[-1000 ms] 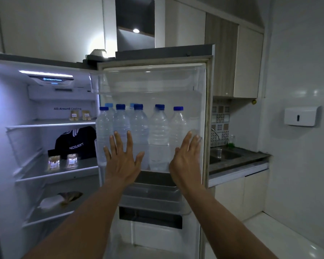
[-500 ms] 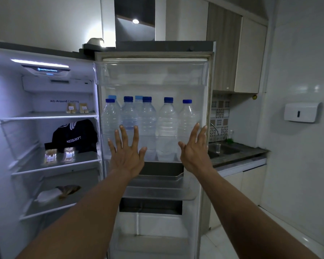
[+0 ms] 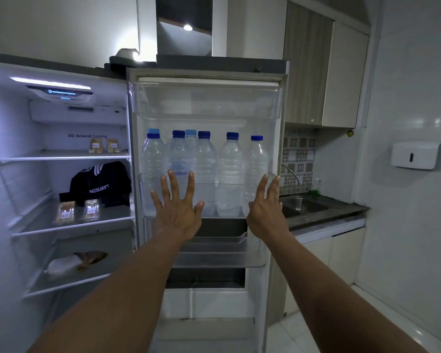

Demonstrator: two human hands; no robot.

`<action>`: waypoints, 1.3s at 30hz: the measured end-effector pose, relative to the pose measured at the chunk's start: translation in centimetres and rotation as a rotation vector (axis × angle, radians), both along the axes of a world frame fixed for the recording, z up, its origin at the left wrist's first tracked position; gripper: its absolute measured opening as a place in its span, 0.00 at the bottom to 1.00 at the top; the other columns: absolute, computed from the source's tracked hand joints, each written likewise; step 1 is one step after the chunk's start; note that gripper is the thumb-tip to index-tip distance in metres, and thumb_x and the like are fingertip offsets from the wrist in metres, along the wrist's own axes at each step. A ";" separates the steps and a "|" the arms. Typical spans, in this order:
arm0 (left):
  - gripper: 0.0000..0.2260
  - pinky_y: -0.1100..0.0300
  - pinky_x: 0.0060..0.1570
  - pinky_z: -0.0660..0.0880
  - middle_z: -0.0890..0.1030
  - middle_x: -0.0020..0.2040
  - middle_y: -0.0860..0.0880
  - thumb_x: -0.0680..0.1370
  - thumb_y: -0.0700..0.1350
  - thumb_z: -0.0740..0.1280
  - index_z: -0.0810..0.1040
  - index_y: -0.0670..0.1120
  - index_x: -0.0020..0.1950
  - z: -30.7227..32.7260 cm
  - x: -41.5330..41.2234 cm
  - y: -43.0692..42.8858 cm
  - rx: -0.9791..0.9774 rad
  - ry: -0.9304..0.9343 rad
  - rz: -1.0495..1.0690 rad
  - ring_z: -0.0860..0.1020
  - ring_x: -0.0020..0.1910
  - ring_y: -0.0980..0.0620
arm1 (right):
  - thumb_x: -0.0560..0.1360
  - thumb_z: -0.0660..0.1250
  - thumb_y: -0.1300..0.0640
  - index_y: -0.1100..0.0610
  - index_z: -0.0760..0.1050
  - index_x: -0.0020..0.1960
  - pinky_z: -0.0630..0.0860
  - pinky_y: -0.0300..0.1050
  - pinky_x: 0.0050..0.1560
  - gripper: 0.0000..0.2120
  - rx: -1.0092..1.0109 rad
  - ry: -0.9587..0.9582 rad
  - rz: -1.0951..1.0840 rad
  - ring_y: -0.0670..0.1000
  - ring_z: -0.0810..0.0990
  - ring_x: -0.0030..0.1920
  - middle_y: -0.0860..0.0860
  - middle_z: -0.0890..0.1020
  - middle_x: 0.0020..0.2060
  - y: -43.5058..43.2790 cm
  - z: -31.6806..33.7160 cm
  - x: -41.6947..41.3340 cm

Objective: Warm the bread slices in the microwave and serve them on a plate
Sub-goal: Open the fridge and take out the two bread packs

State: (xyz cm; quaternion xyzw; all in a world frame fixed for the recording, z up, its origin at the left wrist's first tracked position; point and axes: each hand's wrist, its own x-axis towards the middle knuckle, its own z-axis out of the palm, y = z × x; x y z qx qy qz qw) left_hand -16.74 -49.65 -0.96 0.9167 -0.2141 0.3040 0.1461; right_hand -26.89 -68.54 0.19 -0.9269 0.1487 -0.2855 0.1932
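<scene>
— What changed?
— Both hands sit lower against the fridge door (image 3: 278, 149) than a second ago. Left hand (image 3: 178, 215) and right hand (image 3: 266, 212) have fingers spread, grasping nothing.
— The bread?
— Two bread packets (image 3: 78, 211) on the middle shelf (image 3: 107, 220), untouched.
</scene>
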 end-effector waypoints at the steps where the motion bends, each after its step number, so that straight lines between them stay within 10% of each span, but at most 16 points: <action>1: 0.35 0.35 0.73 0.37 0.24 0.74 0.42 0.81 0.64 0.47 0.26 0.55 0.76 0.0 0.0 -0.2 0.003 0.006 0.006 0.29 0.75 0.39 | 0.82 0.60 0.51 0.54 0.23 0.76 0.48 0.65 0.76 0.45 0.003 0.011 0.005 0.60 0.32 0.78 0.57 0.25 0.75 -0.2 0.2 0.1; 19: 0.35 0.34 0.72 0.36 0.22 0.73 0.42 0.81 0.65 0.47 0.25 0.55 0.74 0.8 0.0 -2.3 0.041 0.083 0.060 0.27 0.74 0.39 | 0.81 0.62 0.49 0.54 0.24 0.76 0.44 0.64 0.76 0.47 0.020 0.160 -0.037 0.62 0.35 0.78 0.58 0.26 0.75 -2.2 1.9 1.3; 39: 0.30 0.38 0.75 0.38 0.33 0.78 0.41 0.83 0.60 0.47 0.33 0.54 0.78 1.9 -0.2 9.4 0.043 -0.052 0.053 0.34 0.77 0.40 | 0.84 0.52 0.47 0.56 0.40 0.81 0.43 0.55 0.78 0.32 -0.291 -0.142 0.099 0.59 0.43 0.80 0.60 0.44 0.80 11.7 2.5 1.1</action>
